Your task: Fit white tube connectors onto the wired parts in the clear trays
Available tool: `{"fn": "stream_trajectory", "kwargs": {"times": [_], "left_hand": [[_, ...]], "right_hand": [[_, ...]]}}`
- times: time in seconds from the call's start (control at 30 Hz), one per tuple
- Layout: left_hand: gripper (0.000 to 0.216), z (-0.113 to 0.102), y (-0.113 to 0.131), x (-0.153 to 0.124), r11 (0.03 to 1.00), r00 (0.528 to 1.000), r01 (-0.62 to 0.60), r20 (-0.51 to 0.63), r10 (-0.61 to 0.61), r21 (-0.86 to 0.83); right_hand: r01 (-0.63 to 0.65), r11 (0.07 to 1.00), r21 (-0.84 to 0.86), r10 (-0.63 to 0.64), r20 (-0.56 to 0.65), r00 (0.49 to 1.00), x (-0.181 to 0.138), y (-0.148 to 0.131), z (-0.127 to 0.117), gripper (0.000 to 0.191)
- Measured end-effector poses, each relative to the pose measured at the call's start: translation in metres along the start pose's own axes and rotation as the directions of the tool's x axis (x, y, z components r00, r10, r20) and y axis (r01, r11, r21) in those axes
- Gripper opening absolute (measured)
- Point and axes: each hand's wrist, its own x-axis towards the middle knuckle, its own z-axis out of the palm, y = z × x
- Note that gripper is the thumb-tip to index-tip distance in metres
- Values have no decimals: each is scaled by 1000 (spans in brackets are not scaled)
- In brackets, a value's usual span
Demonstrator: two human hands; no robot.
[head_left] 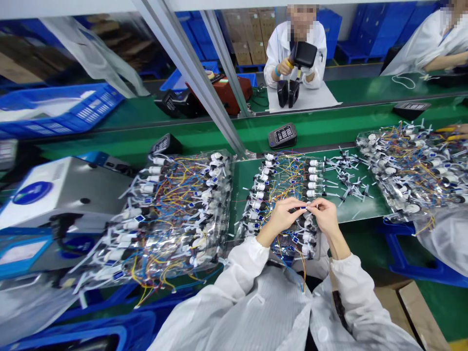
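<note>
My left hand (284, 215) and my right hand (325, 214) meet fingertip to fingertip above the middle set of wired parts. Pinched between them is a small blue-and-white part (303, 208); fingers cover much of it. Beneath lies a row of white cylindrical pieces (313, 178) with pale strips sticking out, joined by yellow, red and blue wires (290, 170) to another row of white pieces (260, 186) on the left. Small blue-faced pieces (295, 239) sit among the wires. Right of this set, loose pale strips with dark ends (351, 183) are scattered on the green bench (365, 208).
Stacked wired parts on clear plastic (171, 204) lie to the left, and another stack (420, 165) to the right. A black display device (283, 136) stands behind, near a metal post (197, 80). A grey machine (84, 190) is far left. Across sits a co-worker (280, 48).
</note>
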Motion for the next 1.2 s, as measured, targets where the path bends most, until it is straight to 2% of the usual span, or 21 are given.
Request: {"fn": "stream_trajectory", "kwargs": {"times": [0.2,0.27,0.3,0.33,0.37,0.43,0.47,0.5,0.57,0.67,0.8,0.9,1.0,1.1,1.2], "left_hand": [[25,-8,1,-3,999,998,2,68,-6,50],[28,-10,1,-4,996,993,-9,114,-2,91],[28,-11,1,-5,993,990,-19,138,2,119],[27,-11,1,-5,988,986,-35,167,9,152],[26,-10,1,-6,980,978,-58,208,18,188],[24,-9,2,-9,959,952,-108,306,24,261],[24,-9,4,-10,948,935,-129,355,18,291],[24,-9,7,-12,937,920,-143,393,7,319],[26,-13,17,-16,914,908,-145,417,-29,380],[35,-21,39,-21,889,929,-120,365,-56,442],[31,-34,64,-26,898,962,-79,270,-45,432],[26,-42,70,-25,923,981,-49,193,-27,381],[24,-50,69,-20,947,999,12,39,-26,322],[25,-55,65,-14,957,994,69,-103,-42,281],[29,-51,62,-6,945,991,103,-119,-69,312]], "right_hand": [[-7,994,-108,16,84,996,-3,-13,0,18],[27,990,-139,-8,137,991,-6,-20,-4,20],[55,990,-129,-39,125,991,-7,-22,-8,21],[85,991,-105,-79,58,995,-8,-22,-14,22],[111,991,-79,-116,-64,991,-9,-21,-20,22],[133,990,-41,-139,-371,918,-7,-15,-35,24],[117,993,-18,-112,-471,875,-4,-11,-41,28],[83,996,20,-61,-514,855,-1,-7,-45,33],[0,994,107,51,-481,875,8,1,-49,47],[-47,985,168,117,-439,891,20,9,-43,56],[-32,984,176,111,-459,882,31,11,-29,57],[-6,984,180,91,-470,878,29,7,-19,56],[80,980,180,24,-515,857,17,-6,-12,56],[216,959,182,-77,-567,820,-5,-30,-11,52],[350,919,183,-173,-612,772,-28,-61,-19,41]]}}
